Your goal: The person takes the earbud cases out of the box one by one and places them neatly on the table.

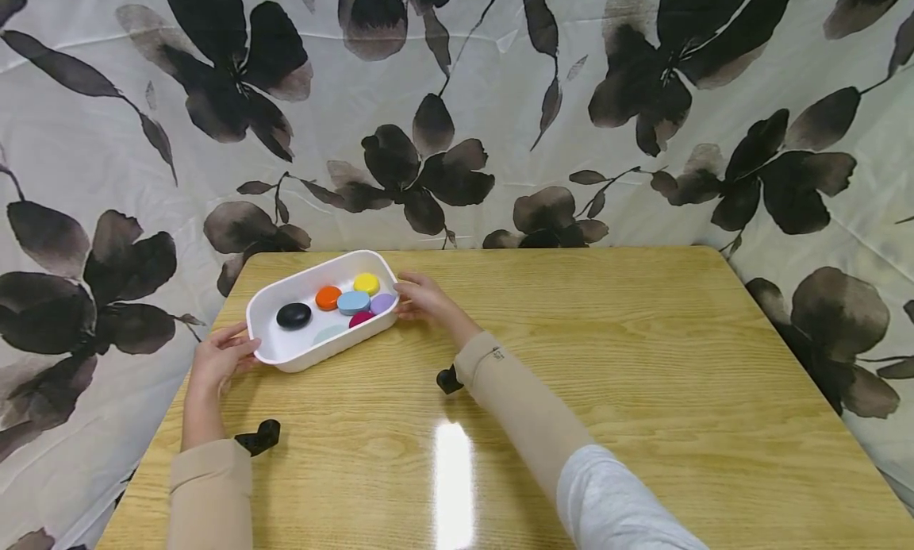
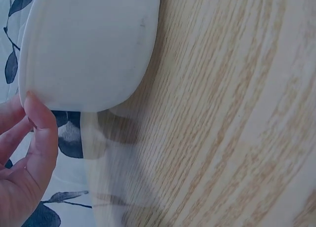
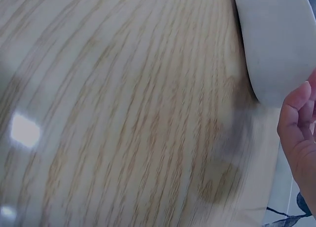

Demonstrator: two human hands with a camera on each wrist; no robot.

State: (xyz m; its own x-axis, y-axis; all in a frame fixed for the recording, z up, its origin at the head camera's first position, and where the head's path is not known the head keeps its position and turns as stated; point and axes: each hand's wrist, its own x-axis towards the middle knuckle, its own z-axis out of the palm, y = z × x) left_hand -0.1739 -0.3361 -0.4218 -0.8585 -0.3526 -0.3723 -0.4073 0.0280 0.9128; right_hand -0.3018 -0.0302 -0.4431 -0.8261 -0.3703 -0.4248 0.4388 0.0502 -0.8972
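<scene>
Near the far left corner of the table point(image 1: 607, 359), the left hand point(image 1: 220, 357) is pinching one end of a white tray point(image 1: 343, 346) between thumb and bent fingers, and the right hand point(image 1: 426, 298) is gripping the other end. An uneven lift or slipping pinch could be tilting it, sending the black piece point(image 1: 293, 316) and coloured pieces point(image 1: 353, 302) sliding. The tray's long axis is running slantwise, its right end pointing towards the table's far edge.

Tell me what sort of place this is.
Probably an indoor filming spot: a glossy yellowish wood-grain table, a white, dark-flowered fabric backdrop, and small black wrist-worn devices.
</scene>
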